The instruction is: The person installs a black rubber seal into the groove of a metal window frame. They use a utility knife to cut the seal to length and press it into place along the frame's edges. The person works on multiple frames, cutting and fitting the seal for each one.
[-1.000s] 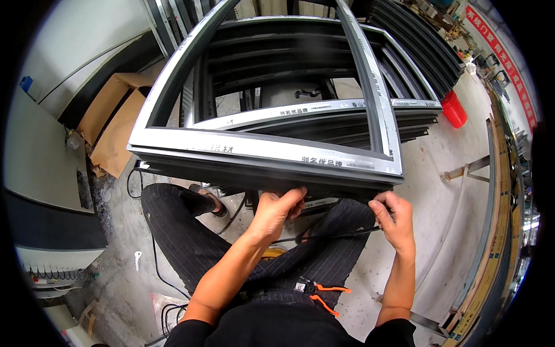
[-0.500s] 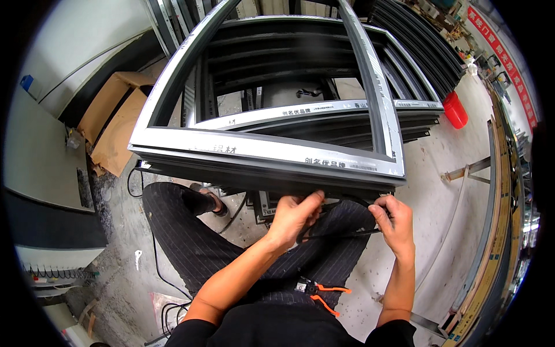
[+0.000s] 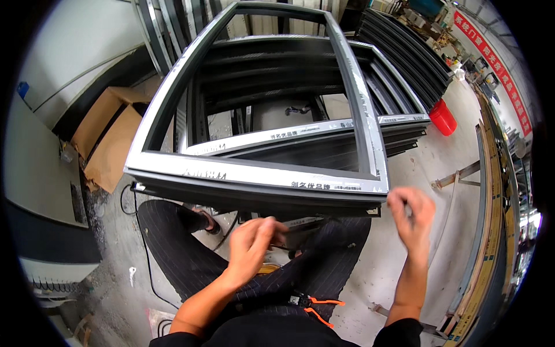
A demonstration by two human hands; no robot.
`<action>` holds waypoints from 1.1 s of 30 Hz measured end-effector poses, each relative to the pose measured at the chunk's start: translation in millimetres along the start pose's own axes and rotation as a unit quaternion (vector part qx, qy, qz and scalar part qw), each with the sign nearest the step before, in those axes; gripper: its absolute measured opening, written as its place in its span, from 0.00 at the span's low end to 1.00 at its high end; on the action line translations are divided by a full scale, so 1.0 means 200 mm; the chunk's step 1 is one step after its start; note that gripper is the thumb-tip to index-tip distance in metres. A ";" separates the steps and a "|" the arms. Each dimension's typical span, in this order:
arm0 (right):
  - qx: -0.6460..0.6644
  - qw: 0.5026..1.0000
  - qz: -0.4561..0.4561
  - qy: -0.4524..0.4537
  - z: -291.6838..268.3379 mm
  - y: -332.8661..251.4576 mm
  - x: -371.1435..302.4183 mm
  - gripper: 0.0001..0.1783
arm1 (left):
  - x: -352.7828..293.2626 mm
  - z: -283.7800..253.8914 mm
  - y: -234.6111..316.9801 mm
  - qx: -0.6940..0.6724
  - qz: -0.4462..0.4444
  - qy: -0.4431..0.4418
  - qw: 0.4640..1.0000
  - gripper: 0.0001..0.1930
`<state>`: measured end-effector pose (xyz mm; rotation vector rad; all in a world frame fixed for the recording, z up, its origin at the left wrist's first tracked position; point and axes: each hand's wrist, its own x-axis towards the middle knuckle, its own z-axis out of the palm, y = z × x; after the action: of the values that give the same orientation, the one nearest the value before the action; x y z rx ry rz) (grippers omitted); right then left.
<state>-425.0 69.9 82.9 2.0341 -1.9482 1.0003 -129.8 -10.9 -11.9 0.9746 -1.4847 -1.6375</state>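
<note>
A rectangular window frame, dark with silver-white printed film on its face, rests tilted on a stack of similar frames before my knees. My left hand is in front of its lower rail, thumb and fingers closed. A thin black strip shows beside its fingers, partly hidden. My right hand is just off the frame's near right corner, thumb and forefinger curled together. Motion blurs it, and what it pinches, if anything, is unclear. Cutting pliers with orange handles lie on my lap.
More dark frames lean stacked at the back right, with a red bucket beside them. An open cardboard box sits at the left. Long profiles lie on a rack at the right. A black cable trails over the floor.
My right hand has moved right and outward to the frame's corner. My left hand has shifted left and down. The black strip that stretched between my hands is no longer visible there.
</note>
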 end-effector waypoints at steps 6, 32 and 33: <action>0.026 0.973 -0.187 -0.130 0.18 0.30 0.48 0.11 | 0.17 -0.07 0.33 0.325 0.407 0.214 0.827 0.10; -0.047 0.998 -0.038 -0.030 0.66 -0.71 0.32 0.26 | 0.96 -0.96 0.29 0.432 0.483 0.110 0.754 0.20; -0.040 0.998 -0.038 -0.032 0.70 -0.74 0.35 0.26 | 1.01 -1.03 0.28 0.459 0.492 0.119 0.730 0.19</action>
<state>-241.4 -41.1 63.2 2.1033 -1.8923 0.8369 -39.1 -288.7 17.7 0.5664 -2.0947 0.0505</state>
